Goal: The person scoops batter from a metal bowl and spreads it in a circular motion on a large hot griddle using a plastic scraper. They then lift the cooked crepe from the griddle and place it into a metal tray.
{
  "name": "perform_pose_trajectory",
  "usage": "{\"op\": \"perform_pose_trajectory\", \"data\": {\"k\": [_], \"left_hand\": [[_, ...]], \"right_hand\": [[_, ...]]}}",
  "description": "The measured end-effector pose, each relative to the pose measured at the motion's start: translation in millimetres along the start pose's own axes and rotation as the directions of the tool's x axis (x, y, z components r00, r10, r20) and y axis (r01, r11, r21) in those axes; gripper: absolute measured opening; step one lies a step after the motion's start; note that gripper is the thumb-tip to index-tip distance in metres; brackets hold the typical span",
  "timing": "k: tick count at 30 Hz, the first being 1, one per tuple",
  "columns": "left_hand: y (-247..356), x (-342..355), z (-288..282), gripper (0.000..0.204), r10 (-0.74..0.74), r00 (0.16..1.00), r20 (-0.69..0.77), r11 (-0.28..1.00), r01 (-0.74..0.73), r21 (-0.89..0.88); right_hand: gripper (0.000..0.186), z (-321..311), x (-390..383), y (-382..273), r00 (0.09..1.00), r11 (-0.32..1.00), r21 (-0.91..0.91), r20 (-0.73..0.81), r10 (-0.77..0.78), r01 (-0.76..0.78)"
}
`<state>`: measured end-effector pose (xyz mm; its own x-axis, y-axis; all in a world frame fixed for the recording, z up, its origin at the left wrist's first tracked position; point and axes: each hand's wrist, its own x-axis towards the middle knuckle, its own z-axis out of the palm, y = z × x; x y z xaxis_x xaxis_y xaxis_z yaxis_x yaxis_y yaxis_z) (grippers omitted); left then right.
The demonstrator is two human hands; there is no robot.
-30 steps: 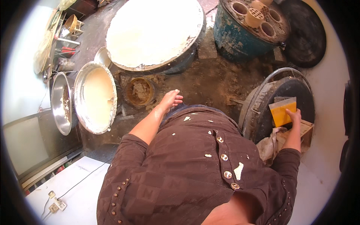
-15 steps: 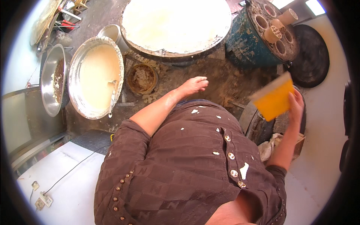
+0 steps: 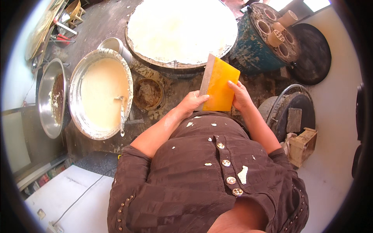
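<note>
Just in front of my waist, a broad yellow scraper [image 3: 223,87] with a greyish blade along its left edge is held tilted between both hands. My left hand [image 3: 192,102] grips its lower left side, the thumb lying over the face and the fingers mostly hidden behind. My right hand [image 3: 241,95] pinches the right edge, thumb on the front. Beyond the scraper lies a big round griddle [image 3: 182,31], pale and very bright, with a crusted dark rim. The scraper's top corner overlaps its near edge in view; whether they touch I cannot tell.
Left stands a crusted basin [image 3: 73,101] of cream batter [image 3: 101,91], with a ladle [image 3: 122,116]. A steel bowl [image 3: 43,112] sits beside it; a round tub [image 3: 161,93] is near the griddle. Right are a teal drum [image 3: 248,46], a black disc [image 3: 316,54] and a wooden box [image 3: 303,145].
My right hand has brought the scraper leftward from the right side to the front of my body. My left hand, holding nothing before, has taken hold of its left side.
</note>
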<state>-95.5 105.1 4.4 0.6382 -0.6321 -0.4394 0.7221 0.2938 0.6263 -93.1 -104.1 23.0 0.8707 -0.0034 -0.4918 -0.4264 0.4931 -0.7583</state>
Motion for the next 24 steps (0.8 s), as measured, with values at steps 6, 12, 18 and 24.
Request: {"op": "perform_pose_trajectory", "data": {"k": [6,12,18,24], "left_hand": [[4.3,-8.6,-32.0,0.024,-0.038,0.99,-0.135,0.998,0.032,-0.047],[11.7,-21.6,-49.1,0.025,-0.04,0.954,-0.296,0.996,0.015,-0.085],[21.5,-17.1,-74.3,0.025,-0.038,0.889,-0.456,0.958,-0.098,-0.27],[40.1,22.9,-90.2,0.024,-0.045,0.816,-0.576,0.918,-0.194,-0.346]], "right_hand": [[0.025,-13.5,41.8,-3.6,0.964,0.99,0.024,-0.234,-0.127,0.137],[0.026,-76.6,109.5,-20.8,0.871,0.968,-0.201,-0.436,-0.225,0.15],[0.033,-91.5,201.4,-32.2,0.629,0.911,-0.411,-0.71,-0.315,-0.009],[0.039,-89.9,294.1,-102.6,0.499,0.861,-0.457,-0.812,-0.303,-0.221]]}}
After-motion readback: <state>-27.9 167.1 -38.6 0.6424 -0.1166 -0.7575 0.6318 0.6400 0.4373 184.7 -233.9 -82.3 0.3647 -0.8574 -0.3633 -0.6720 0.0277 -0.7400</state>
